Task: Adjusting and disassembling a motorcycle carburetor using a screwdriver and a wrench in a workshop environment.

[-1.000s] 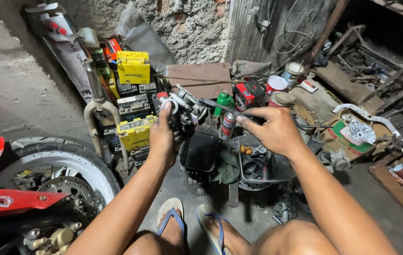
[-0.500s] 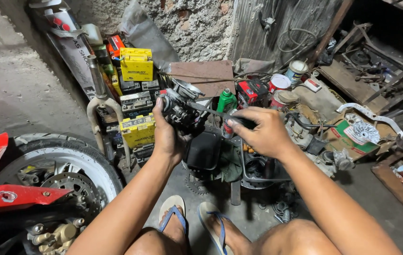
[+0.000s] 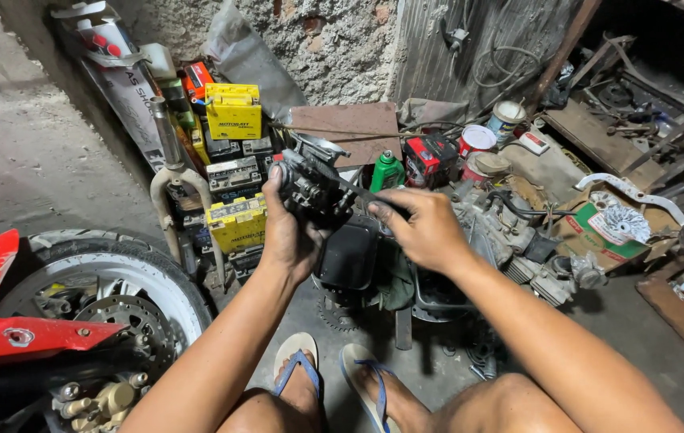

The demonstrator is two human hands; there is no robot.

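Above the feet, at chest height: work zone.
Left hand point(image 3: 290, 236): clamped around carburetor point(image 3: 310, 184), held upright.
Right hand point(image 3: 426, 228): closed on a thin dark tool point(image 3: 362, 195), tip touching carburetor.
Behind: yellow batteries point(image 3: 234, 112), green bottle point(image 3: 387, 171).
Left: motorcycle wheel point(image 3: 101, 297).

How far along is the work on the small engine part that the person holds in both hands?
Done: the metal engine part is off any machine and lifted clear of the floor. In hand: the left hand grips it from below, while the right hand holds a thin dark tool whose tip is at the part. Left: the part is not refitted to anything. Whether it is being opened or closed cannot be told.
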